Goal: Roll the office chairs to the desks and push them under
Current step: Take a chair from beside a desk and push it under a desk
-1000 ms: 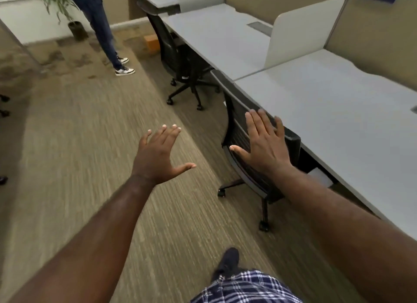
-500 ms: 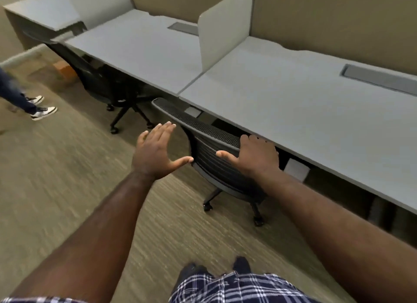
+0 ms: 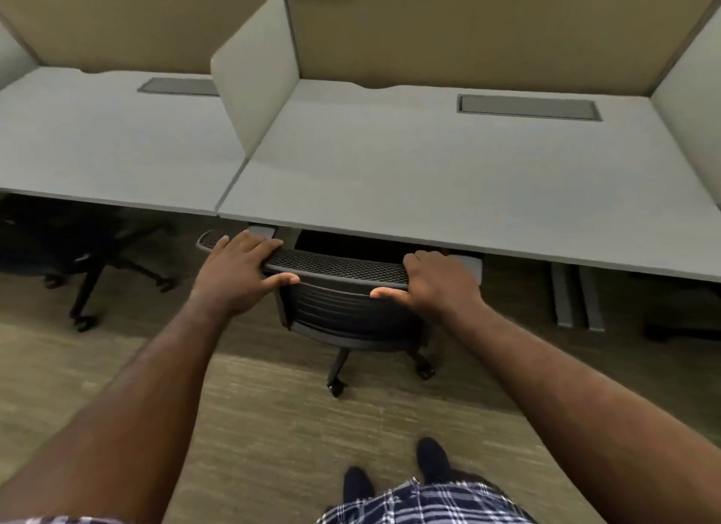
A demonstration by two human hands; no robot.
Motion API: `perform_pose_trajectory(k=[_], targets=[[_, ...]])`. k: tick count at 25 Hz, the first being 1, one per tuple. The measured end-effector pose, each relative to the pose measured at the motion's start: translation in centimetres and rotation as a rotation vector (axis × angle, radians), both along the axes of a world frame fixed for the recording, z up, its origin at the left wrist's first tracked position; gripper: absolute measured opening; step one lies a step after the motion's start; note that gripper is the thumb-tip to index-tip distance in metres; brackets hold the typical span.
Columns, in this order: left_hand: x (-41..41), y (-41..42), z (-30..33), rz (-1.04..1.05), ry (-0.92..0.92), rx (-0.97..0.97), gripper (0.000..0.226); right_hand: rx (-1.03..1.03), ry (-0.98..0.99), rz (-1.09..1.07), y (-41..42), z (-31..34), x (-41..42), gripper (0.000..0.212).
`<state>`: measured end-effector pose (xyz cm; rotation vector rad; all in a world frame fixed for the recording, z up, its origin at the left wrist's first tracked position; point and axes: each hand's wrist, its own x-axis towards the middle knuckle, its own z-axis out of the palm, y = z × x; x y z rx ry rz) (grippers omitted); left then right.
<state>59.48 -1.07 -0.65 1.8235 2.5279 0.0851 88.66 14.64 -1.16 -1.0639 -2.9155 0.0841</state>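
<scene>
The grey desk point(image 3: 448, 180) spans wide, its front edge just above the black office chair point(image 3: 343, 289), whose backrest top sits below it. Left hand point(image 3: 238, 273) and right hand point(image 3: 441, 285) both clasp that top rim, thumbs behind.
</scene>
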Motion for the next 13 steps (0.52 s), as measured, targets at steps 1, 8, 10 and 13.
perform_pose_trajectory(k=[1,8,10,13], targets=[[-0.4,0.6,-0.1,-0.054,-0.001,0.013,0.1,0.006,-0.004,-0.013,0.0,-0.1,0.2,0.086],[-0.5,3.9,0.0,-0.16,0.024,0.108,0.103,0.011,0.008,-0.114,0.5,0.2,2.1,0.087],[-0.2,4.5,0.1,-0.177,0.041,0.094,0.104,0.019,0.009,-0.113,0.6,0.0,2.7,0.086],[0.8,5.3,0.3,-0.181,0.036,0.052,0.108,0.013,0.013,-0.123,1.3,0.1,3.8,0.088]])
